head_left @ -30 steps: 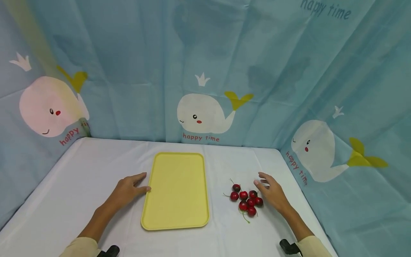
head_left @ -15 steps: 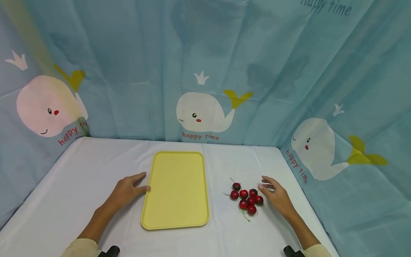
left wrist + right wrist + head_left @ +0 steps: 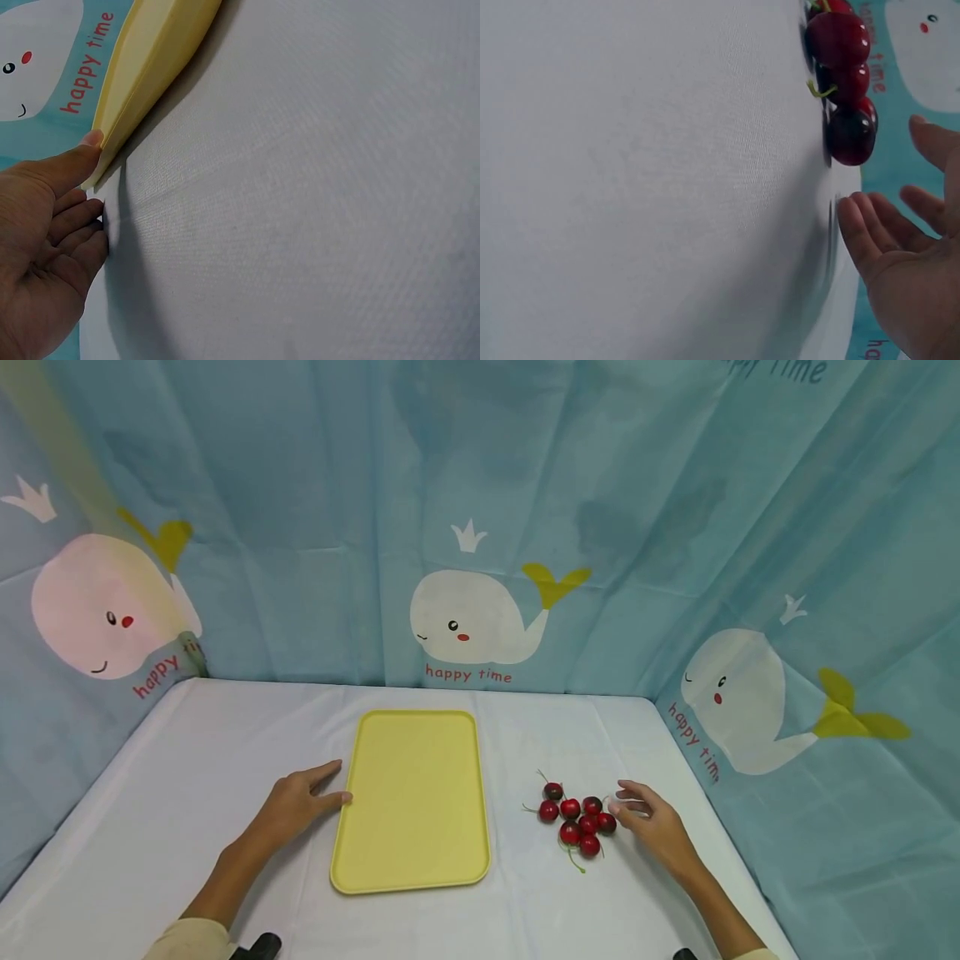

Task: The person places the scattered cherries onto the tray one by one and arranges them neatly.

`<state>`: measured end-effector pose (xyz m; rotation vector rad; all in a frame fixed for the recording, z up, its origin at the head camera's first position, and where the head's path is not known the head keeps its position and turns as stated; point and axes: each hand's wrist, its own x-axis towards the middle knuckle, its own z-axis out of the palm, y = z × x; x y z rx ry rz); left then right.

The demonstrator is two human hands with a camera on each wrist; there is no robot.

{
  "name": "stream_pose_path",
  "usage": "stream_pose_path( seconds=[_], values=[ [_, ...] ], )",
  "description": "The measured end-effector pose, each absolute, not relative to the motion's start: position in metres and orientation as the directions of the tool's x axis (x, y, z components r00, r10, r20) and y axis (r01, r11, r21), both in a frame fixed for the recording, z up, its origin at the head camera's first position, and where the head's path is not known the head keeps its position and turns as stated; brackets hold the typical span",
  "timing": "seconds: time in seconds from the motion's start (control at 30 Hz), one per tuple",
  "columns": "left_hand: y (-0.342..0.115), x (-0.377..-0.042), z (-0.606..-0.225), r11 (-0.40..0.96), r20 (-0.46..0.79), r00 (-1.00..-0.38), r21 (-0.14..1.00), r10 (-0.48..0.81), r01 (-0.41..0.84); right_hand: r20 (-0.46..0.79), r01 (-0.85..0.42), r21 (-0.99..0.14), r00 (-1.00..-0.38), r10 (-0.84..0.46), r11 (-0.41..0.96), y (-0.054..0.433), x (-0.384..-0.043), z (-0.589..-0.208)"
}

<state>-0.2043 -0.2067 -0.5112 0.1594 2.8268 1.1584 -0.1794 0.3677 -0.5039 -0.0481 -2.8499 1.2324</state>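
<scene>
A yellow rectangular tray (image 3: 411,802) lies flat on the white table. At its left edge is my left hand (image 3: 296,806); the thumb touches the rim, and in the left wrist view the other fingers of that hand (image 3: 52,240) are loosely bent beside the tray (image 3: 154,71). Several dark red cherries (image 3: 570,834), some with green stems, lie in a loose cluster to the right of the tray. Just right of the cluster is my right hand (image 3: 660,831), holding nothing. In the right wrist view its fingers are extended, with a gap to the nearest cherry (image 3: 851,136).
White cloth covers the table (image 3: 225,735). A blue curtain (image 3: 300,527) printed with whales stands along the back and both sides. Dark wrist-camera parts (image 3: 258,947) show at the bottom edge near the left sleeve (image 3: 191,941).
My right hand has moved slightly to the right and toward me, beside the cherries. The left hand keeps its place at the tray. The head view has tilted slightly.
</scene>
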Motion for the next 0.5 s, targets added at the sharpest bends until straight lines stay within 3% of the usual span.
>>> stream_pose_path(
  seconds=[0.5],
  values=[
    [-0.2058, -0.2049, -0.5123, 0.718, -0.027, -0.992, 0.692, 0.123, 0.070, -0.060, 0.109, -0.758, -0.993, 0.097, 0.643, 0.3655, -0.1680, -0.5062]
  ],
)
